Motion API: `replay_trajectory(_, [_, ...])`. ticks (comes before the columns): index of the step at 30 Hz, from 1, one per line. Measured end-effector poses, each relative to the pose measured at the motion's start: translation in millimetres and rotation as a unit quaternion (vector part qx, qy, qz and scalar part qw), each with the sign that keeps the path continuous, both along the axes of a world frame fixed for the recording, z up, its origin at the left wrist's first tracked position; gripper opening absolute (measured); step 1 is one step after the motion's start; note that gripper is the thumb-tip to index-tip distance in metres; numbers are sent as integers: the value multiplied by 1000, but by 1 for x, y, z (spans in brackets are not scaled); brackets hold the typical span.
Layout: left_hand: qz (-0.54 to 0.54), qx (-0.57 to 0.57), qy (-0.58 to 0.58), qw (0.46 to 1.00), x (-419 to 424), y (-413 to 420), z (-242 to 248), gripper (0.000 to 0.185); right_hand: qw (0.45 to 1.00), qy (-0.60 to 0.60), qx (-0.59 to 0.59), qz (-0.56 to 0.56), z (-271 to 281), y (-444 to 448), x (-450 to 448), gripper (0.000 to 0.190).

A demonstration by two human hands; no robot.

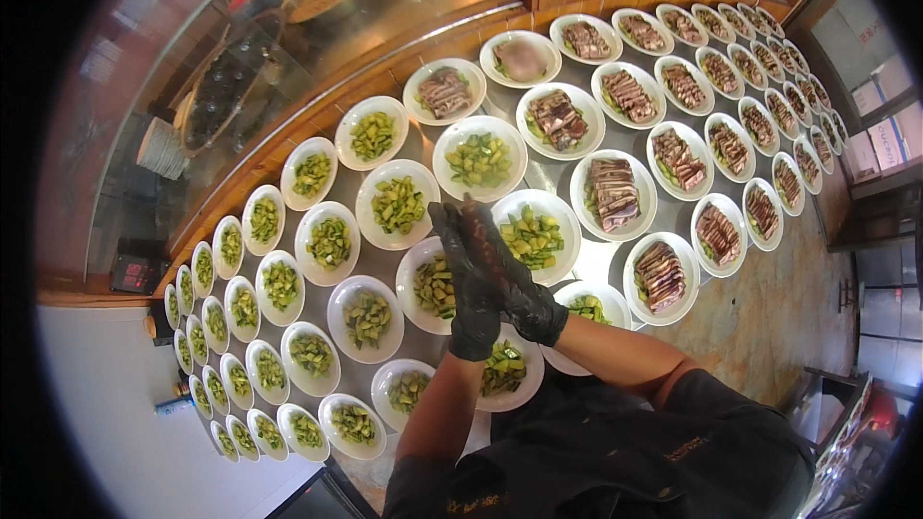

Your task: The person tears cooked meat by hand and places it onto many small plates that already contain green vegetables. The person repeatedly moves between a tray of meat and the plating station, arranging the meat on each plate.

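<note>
Both my hands wear black gloves and are pressed close together above the plates. My left hand has its fingers extended beside those of my right hand. A reddish-brown, mottled surface shows along the right hand's fingers; whether it is meat or a stained glove is unclear. What lies between the palms is hidden. Near the fingertips is a white plate of green cut vegetables, with another plate of chopped greens right of the hands. Plates farther right carry sliced meat over greens, such as this sliced meat.
Rows of white plates cover the metal table; those at left hold greens. Behind it runs a wooden ledge below glass. A small device with a red display stands at the far left. Brown flooring shows at right.
</note>
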State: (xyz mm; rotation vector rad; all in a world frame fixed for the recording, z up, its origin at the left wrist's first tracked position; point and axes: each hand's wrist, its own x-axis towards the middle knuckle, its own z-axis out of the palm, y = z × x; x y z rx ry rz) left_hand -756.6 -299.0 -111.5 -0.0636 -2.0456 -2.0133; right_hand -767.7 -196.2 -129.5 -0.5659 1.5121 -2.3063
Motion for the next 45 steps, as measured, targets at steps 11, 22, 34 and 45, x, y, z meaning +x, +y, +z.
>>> replay_trajectory(11, [17,-235,49,971,-135,-21,-150,75,1000,0,11,25,-140,-11,-151,69])
replay_trajectory(22, [8,-590,20,807,-241,-23,-196,86,988,-11,104,-117,-196,6,-251,56])
replay_trajectory(34, [104,25,-59,993,-227,-20,-228,53,828,250,496,-78,-222,9,-253,110])
replay_trajectory(45, [229,-103,-135,959,69,-35,-129,53,918,268,270,-114,-118,-4,-119,58])
